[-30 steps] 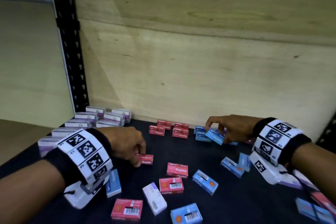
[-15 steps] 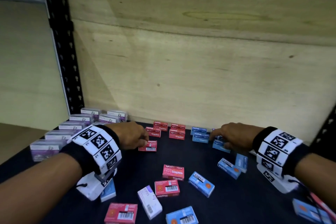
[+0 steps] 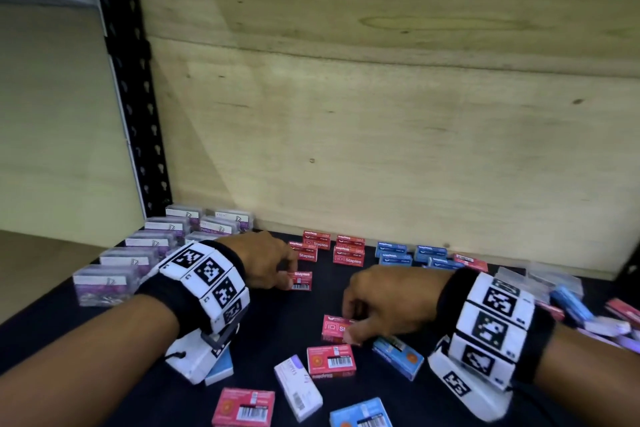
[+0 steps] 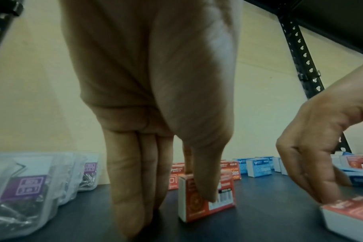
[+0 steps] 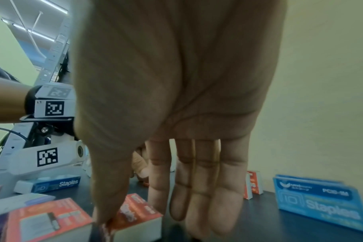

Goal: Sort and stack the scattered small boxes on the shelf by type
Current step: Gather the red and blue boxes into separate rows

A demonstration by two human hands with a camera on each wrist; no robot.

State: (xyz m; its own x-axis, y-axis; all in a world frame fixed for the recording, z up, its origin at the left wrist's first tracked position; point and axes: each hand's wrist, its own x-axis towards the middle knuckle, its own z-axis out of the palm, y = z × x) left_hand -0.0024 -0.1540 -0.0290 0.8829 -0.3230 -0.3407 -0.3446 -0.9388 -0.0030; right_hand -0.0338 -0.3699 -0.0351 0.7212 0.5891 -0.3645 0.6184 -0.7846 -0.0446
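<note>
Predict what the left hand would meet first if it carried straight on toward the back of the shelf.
Probably the stacked red Staples boxes by the wooden back panel; the left hand, pinching a small red box, points at them, though depth is uncertain.

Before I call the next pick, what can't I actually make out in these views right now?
- Head view: the flat red staples box is half covered by the right hand; its grip is unclear.
- Right wrist view: the palm blocks the middle of the frame.
- Head view: loose boxes at the right edge are blurred and cut off.
- Left wrist view: the left hand covers part of the upright red staples box; its print is unreadable.
</note>
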